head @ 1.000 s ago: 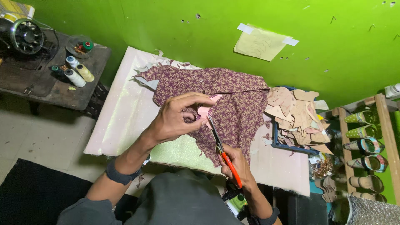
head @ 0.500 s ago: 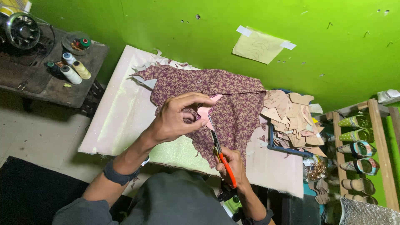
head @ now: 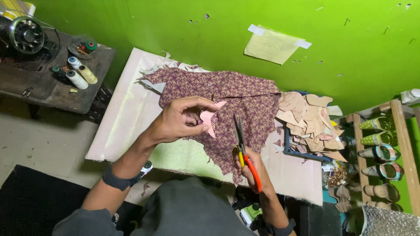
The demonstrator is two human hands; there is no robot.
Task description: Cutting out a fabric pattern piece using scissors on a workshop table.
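A person bends over a pale board (head: 131, 113) laid before a green wall (head: 175, 26), cutting cloth. The left hand (head: 179, 119) is closed on a pink cut-out (head: 209, 120) and the patterned purple fabric (head: 236, 100) beneath it, thumb and fingers pinching the piece just above the fabric's middle. The right hand (head: 253, 168) is clamped on the orange and yellow handles of the scissors (head: 241, 146) — the blades point up toward the wall, close together over the fabric, just right of the pink piece. The two hands are apart, with the scissor blades between them.

The fabric sprawls from the board's far edge toward its near edge, ragged along its cut sides. At the board's right edge a heap of tan paper patterns (head: 308, 120) rests on a blue tray (head: 302, 154). A sheet of paper (head: 273, 44) is taped to the wall above the fabric. To the left of the board stands a dark table (head: 57, 91) — on it a sewing machine (head: 24, 32) and several thread spools (head: 78, 76). At far right, a wooden rack (head: 402, 131) holds decorated shoes (head: 378, 140).
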